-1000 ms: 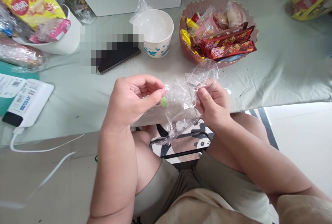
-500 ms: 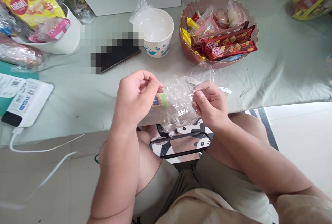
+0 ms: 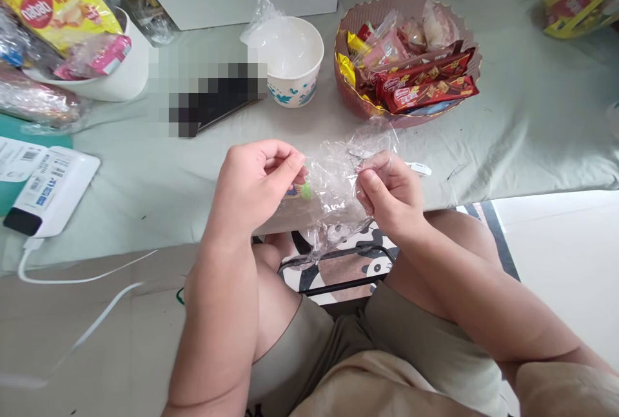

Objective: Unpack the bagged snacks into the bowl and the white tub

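A crinkled clear plastic bag point(image 3: 333, 178) stretches between my two hands at the table's near edge. The thumb and fingers of my left hand point(image 3: 264, 178) pinch its left side. My right hand point(image 3: 389, 191) grips the other side with thumb against curled fingers. Under my left fingers shows a small patch of green and blue print point(image 3: 302, 191), mostly hidden by the hand; I cannot tell what it belongs to. Loose film hangs below the table's edge and also rises toward the bowl.
Beyond my hands stand a white paper cup point(image 3: 294, 62) with film over its rim and a pink bowl point(image 3: 358, 104) of wrapped snacks. A dark phone point(image 3: 227, 114) lies left of the cup. Farther left are a white power bank point(image 3: 60, 188) with a cable and a snack-filled white container point(image 3: 135, 69).
My left fingers have shifted slightly and closed more on the film, covering more of the green print. The lower film hangs a little differently. My right hand is almost still.
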The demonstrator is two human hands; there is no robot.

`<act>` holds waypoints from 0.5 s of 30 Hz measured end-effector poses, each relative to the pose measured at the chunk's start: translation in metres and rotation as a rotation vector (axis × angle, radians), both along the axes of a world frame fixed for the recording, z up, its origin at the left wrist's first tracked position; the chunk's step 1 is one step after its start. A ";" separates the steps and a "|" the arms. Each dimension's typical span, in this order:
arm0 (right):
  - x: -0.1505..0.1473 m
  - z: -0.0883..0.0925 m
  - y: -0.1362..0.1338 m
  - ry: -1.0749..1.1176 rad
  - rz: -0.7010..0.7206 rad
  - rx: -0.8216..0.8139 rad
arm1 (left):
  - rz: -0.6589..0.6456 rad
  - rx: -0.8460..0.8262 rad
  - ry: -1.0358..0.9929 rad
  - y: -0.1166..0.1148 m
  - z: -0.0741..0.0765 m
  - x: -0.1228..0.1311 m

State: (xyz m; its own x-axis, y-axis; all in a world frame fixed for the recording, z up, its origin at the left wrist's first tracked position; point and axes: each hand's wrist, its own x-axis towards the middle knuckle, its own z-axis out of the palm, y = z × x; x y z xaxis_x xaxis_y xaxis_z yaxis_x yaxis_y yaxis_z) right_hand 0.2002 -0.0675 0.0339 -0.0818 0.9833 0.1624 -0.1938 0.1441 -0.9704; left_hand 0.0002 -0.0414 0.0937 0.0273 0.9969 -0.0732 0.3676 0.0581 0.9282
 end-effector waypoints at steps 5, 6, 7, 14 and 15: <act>0.000 0.000 -0.001 -0.007 -0.012 0.022 | 0.155 -0.017 -0.047 0.003 -0.005 0.000; 0.000 0.000 -0.001 -0.012 -0.022 0.011 | 0.186 0.021 -0.062 0.003 -0.006 -0.002; 0.001 0.001 -0.001 -0.017 -0.030 -0.006 | 0.203 0.073 -0.081 0.003 -0.006 -0.004; 0.001 0.002 -0.001 0.002 -0.017 -0.037 | -0.091 0.148 -0.107 0.000 0.002 -0.010; 0.001 0.003 -0.001 0.008 -0.010 -0.026 | -0.100 0.112 -0.071 0.000 0.002 -0.011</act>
